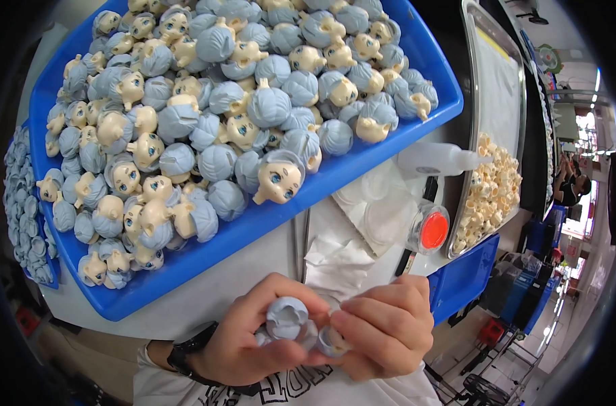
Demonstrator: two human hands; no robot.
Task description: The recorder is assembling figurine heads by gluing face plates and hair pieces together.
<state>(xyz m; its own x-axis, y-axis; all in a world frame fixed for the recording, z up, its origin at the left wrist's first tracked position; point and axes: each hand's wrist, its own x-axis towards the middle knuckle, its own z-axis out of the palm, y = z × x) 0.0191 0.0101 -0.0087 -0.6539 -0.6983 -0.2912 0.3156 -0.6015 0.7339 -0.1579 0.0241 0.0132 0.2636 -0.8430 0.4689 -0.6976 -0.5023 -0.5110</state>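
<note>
Close to my body, my left hand [254, 331] is curled around a hollow grey-blue doll hair piece [287, 319], its open side facing up. More grey-blue parts lie partly hidden in that palm. The fingers of my right hand [386, 328] are pinched on a small doll head part [332, 342] with a grey-blue rim and a paler inside; fingers cover much of it. Beyond my hands, a large blue tray [254, 254] is heaped with doll heads [281, 177] that have cream faces, blue eyes and grey-blue hair.
A metal tray [465, 203] at the right holds cream hollow parts [487, 193]. Between the trays are a white squeeze bottle [436, 160], a clear jar with red contents [433, 230] and white tissue [338, 262]. Another blue bin [465, 277] stands below right. A person [572, 183] is far right.
</note>
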